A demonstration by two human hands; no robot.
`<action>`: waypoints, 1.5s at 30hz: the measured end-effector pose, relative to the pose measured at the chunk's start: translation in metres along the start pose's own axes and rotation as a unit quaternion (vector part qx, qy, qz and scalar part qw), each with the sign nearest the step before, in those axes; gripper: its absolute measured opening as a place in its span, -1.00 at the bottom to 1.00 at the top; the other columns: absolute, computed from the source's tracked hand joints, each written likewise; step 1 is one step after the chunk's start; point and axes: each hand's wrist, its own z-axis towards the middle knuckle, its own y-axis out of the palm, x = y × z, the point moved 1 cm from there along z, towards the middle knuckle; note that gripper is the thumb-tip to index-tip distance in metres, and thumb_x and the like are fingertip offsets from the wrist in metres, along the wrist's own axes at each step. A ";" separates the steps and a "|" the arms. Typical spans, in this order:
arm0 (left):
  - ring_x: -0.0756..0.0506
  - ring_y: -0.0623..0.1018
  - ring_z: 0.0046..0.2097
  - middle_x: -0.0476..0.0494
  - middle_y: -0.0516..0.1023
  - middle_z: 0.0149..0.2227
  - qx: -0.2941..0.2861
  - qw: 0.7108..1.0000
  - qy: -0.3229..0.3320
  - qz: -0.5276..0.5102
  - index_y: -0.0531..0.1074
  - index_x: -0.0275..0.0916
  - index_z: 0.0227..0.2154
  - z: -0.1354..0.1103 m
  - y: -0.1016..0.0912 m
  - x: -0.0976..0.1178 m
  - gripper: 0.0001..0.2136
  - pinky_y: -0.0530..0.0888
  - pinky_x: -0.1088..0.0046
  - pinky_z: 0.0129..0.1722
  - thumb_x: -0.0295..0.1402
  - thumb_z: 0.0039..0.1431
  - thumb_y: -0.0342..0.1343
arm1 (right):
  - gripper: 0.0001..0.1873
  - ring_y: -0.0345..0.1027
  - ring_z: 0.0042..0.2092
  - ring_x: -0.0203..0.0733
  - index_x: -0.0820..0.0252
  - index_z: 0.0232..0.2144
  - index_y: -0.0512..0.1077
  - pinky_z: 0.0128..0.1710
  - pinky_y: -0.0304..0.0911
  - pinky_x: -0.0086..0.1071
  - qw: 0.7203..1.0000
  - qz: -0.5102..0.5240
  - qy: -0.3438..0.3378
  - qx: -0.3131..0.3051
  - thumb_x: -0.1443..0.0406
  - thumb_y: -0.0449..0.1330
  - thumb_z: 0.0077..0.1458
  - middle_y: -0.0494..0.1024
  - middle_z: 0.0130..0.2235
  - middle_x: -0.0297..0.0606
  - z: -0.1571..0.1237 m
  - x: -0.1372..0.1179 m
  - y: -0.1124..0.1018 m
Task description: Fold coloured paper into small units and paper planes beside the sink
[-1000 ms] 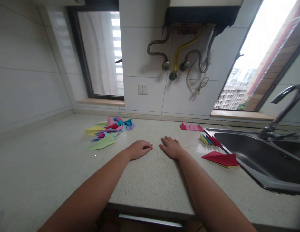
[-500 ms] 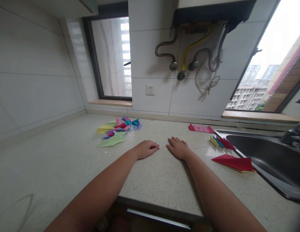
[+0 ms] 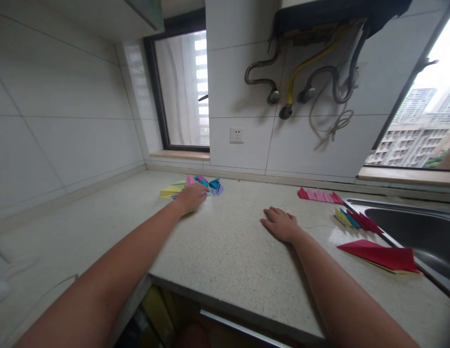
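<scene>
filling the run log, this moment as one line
left hand: over folded paper pile, grip unclear | right hand: palm down on counter

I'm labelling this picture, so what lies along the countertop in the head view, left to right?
Yellow folded paper, left hand, lavender folded paper, right hand, row of pink and red folded papers, sink.

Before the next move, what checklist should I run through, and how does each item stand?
1. Left hand at the paper pile: ok.
2. Left hand gripping a sheet: cannot tell, its underside is hidden.
3. Right hand palm down at the counter: ok.
4. Pink row apart from both hands: ok.
5. Red plane clear of the sink: cannot tell, its tail end meets the rim in view.
</scene>
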 end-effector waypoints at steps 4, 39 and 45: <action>-0.19 0.54 -0.12 -0.21 0.62 -0.18 0.006 0.979 -0.202 0.000 0.59 -0.18 -0.24 -0.017 -0.027 -0.063 -0.76 0.37 0.38 -0.11 -0.24 0.14 0.08 | -0.39 0.11 0.25 0.17 0.02 0.16 0.29 0.14 -0.02 0.21 1.000 -0.004 0.003 0.006 -0.09 -0.07 0.19 0.26 0.26 -0.10 0.003 0.001 0.002; -0.09 0.59 -0.27 -0.23 0.61 -0.27 0.137 0.870 -0.182 -0.438 0.52 -0.30 -0.19 0.041 0.032 0.066 -0.65 0.49 0.44 -0.35 -0.15 0.04 0.19 | -0.51 0.25 0.14 0.17 0.05 0.07 0.40 0.09 0.08 0.10 0.996 0.075 -0.010 0.050 0.01 0.04 0.19 0.45 0.12 -0.10 -0.005 -0.014 -0.015; -0.11 0.59 -0.28 -0.20 0.59 -0.31 0.165 0.798 -0.212 -0.540 0.50 -0.28 -0.24 0.027 0.081 0.122 -0.69 0.46 0.46 -0.40 -0.16 0.03 0.22 | -0.62 0.45 -0.13 -0.12 0.09 0.02 0.41 -0.10 0.26 -0.26 0.962 0.258 -0.060 0.071 0.10 0.02 0.25 0.59 -0.13 -0.16 -0.010 -0.028 -0.024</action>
